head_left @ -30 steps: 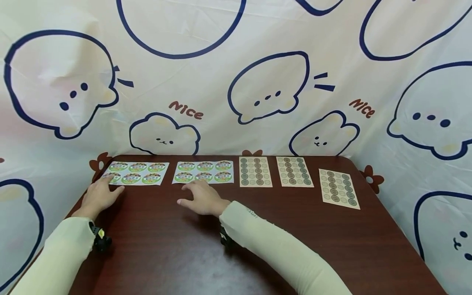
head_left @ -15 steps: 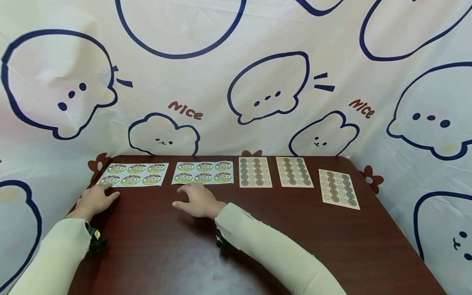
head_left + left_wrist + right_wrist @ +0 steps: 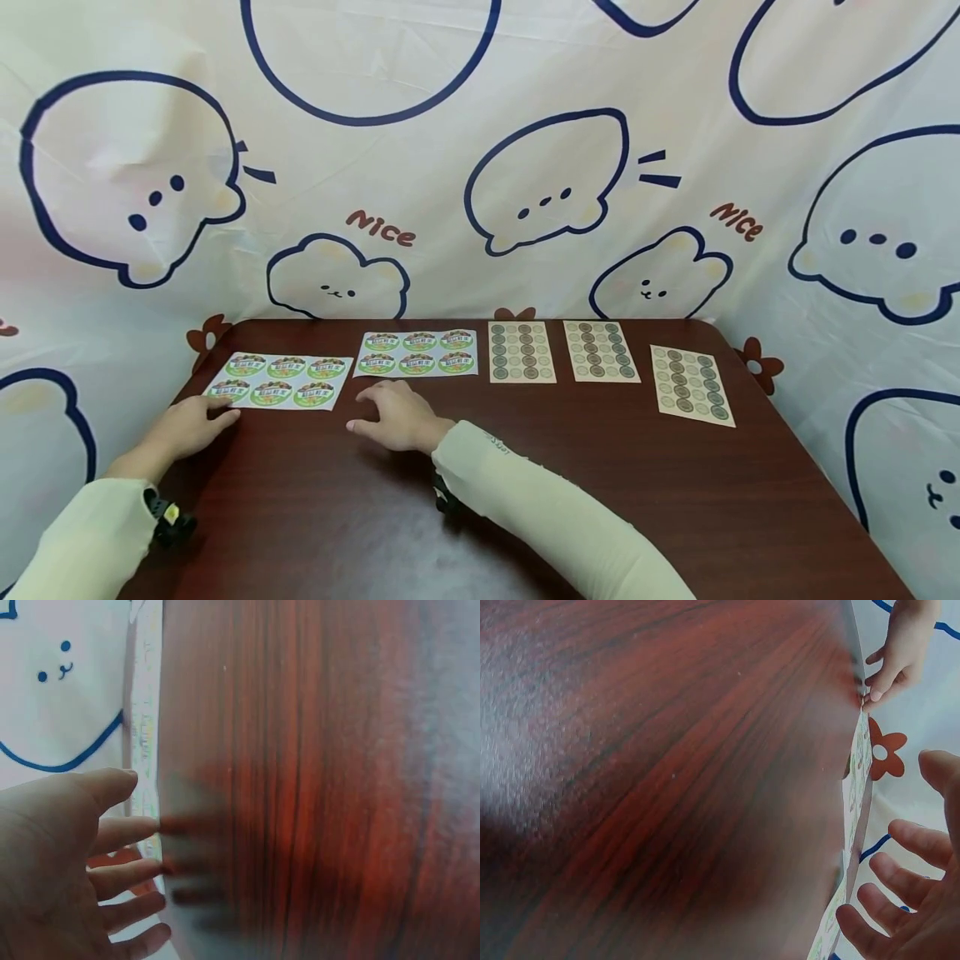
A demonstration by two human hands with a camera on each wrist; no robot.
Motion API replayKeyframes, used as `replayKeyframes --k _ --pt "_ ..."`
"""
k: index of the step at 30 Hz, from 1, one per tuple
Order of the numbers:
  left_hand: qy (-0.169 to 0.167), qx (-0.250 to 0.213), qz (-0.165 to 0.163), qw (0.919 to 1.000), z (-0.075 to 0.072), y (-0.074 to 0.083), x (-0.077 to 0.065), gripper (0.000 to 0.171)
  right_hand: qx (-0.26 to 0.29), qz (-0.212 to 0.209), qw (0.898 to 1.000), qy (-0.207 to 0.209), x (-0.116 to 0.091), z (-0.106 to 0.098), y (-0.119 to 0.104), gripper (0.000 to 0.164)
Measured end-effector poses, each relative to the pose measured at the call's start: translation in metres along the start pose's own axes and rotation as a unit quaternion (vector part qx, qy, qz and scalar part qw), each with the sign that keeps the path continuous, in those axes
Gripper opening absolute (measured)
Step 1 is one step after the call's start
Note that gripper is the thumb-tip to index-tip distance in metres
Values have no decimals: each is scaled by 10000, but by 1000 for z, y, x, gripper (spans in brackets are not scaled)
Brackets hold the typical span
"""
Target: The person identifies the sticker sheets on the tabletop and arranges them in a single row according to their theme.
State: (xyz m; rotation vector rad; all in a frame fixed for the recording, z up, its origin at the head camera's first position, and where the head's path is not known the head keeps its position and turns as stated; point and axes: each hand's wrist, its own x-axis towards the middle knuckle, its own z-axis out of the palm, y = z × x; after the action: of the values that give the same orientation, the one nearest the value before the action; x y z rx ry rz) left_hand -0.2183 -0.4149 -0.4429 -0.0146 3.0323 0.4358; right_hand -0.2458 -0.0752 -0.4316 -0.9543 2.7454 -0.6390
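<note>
In the head view, my left hand (image 3: 180, 429) touches the near left corner of a white sticker sheet (image 3: 281, 381) printed with several round green fruit labels. Its fingers are stretched out in the left wrist view, tips at the edge of that sheet (image 3: 147, 712). My right hand (image 3: 401, 417) hovers over the table, holding nothing, just in front of a matching sticker sheet (image 3: 417, 353). Seen from the right wrist, the right hand (image 3: 919, 892) has its fingers loosely spread. The left sheet lies slightly askew and nearer to me than the other.
Three cream sheets of round grey and beige stickers lie to the right: one sheet (image 3: 522, 352), a second sheet (image 3: 602, 351), and a tilted sheet (image 3: 692, 385) closer in. The dark wooden table (image 3: 337, 517) ends at a patterned cloth wall (image 3: 435, 183) behind.
My left hand has drawn the left sticker sheet toward me and slightly right. The right hand has shifted a little left and toward me. The other sheets stay in place.
</note>
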Motion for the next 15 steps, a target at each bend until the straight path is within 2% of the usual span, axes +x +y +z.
replayKeyframes --k 11,15 --pt "-318 174 290 9989 -8 9 -18 47 -90 114 9999 -39 -4 8 -1 50" --pt "-657 195 319 9971 -13 12 -25 47 -113 84 9999 -98 -4 10 -1 51"
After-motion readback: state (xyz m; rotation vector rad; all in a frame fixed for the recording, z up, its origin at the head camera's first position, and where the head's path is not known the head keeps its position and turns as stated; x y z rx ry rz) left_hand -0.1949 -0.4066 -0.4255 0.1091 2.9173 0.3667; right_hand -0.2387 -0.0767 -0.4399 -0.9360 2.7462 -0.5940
